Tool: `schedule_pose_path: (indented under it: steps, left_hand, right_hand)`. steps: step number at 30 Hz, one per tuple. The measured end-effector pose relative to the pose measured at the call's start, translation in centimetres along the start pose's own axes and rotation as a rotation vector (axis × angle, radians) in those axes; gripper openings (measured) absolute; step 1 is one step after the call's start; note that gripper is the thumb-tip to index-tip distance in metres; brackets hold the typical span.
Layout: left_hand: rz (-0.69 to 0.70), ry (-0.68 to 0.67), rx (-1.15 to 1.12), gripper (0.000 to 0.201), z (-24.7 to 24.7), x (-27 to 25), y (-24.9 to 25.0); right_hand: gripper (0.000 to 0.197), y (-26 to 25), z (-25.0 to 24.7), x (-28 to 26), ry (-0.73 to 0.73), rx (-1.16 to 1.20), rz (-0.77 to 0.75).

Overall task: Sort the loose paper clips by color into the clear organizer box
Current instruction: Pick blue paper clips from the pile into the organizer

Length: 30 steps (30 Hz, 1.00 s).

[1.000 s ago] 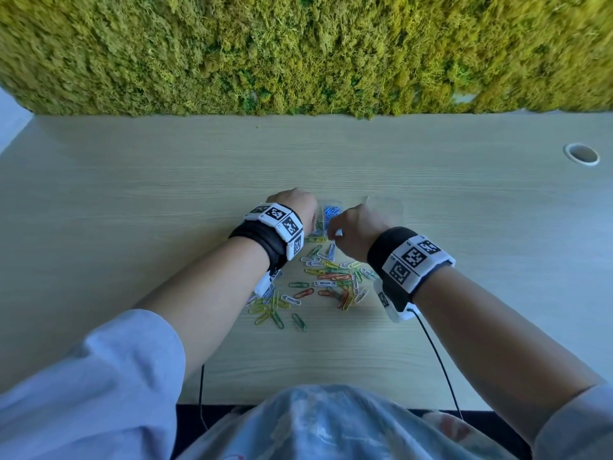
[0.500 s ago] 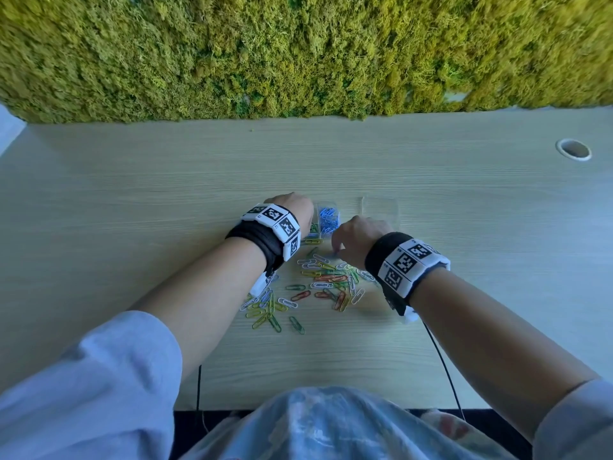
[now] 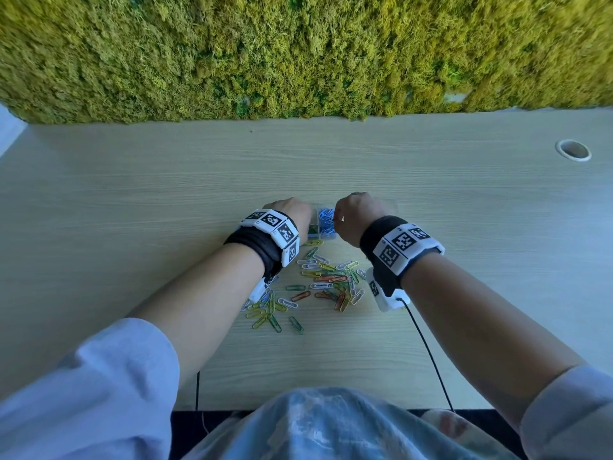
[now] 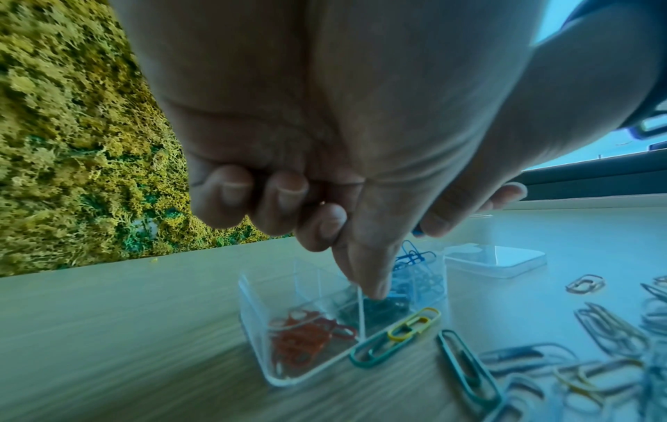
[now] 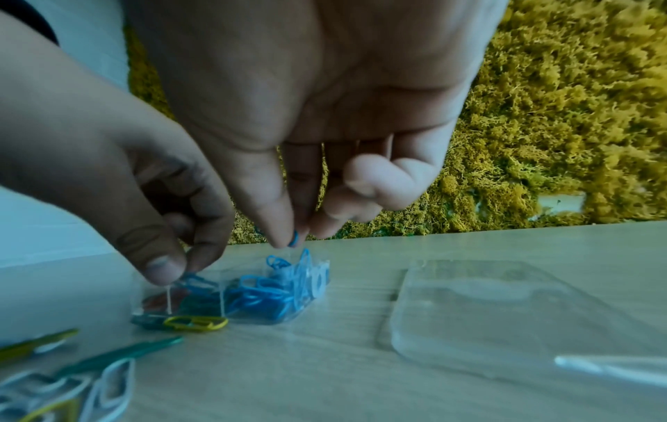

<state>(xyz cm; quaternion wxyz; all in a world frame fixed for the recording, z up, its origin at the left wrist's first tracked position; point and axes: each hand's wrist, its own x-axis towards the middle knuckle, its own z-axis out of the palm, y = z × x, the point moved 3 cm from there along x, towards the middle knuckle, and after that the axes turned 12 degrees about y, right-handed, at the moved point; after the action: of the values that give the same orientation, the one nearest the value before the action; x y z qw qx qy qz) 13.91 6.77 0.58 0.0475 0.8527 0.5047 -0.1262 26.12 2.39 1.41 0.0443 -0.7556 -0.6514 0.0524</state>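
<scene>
The clear organizer box (image 3: pixel 323 227) sits between my hands on the wooden table. It holds blue clips (image 5: pixel 267 294), red clips (image 4: pixel 303 337) and dark green ones in separate compartments. My right hand (image 5: pixel 292 228) hovers just above the blue compartment and pinches a blue paper clip (image 5: pixel 294 238) between thumb and forefinger. My left hand (image 4: pixel 361 271) has its fingers curled, and its thumb and forefinger pinch the box's rim at a divider. The pile of loose clips (image 3: pixel 325 280) in several colors lies in front of the box, between my wrists. A yellow clip (image 4: pixel 415 322) and a green one touch the box's front wall.
The box's clear lid (image 5: pixel 487 314) lies flat just right of the box. A moss wall (image 3: pixel 298 54) runs along the table's far edge. A cable hole (image 3: pixel 573 150) is at the far right. Wrist-camera cables (image 3: pixel 428 353) trail over the near table edge.
My right hand dipped toward the pile half a second ago and has risen back over the blue compartment with a blue clip. My left hand stayed at the box.
</scene>
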Motion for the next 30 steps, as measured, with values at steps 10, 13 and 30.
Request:
schedule_pose_path:
  steps: [10,13,30]
  left_hand:
    - [-0.012,0.128,-0.081,0.018,-0.9,-0.6,-0.7]
    - [-0.027,0.188,-0.128,0.018,-1.6,-0.9,-0.9]
    - [-0.061,0.285,-0.388,0.018,-1.7,-1.4,-0.6]
  right_hand:
    - [0.020,-0.1,0.2,0.6,0.013,-0.022,0.025]
    - [0.024,0.3,0.2,0.4,0.016,0.024,0.052]
    - [0.027,1.7,0.9,-1.3,0.061,0.185,0.025]
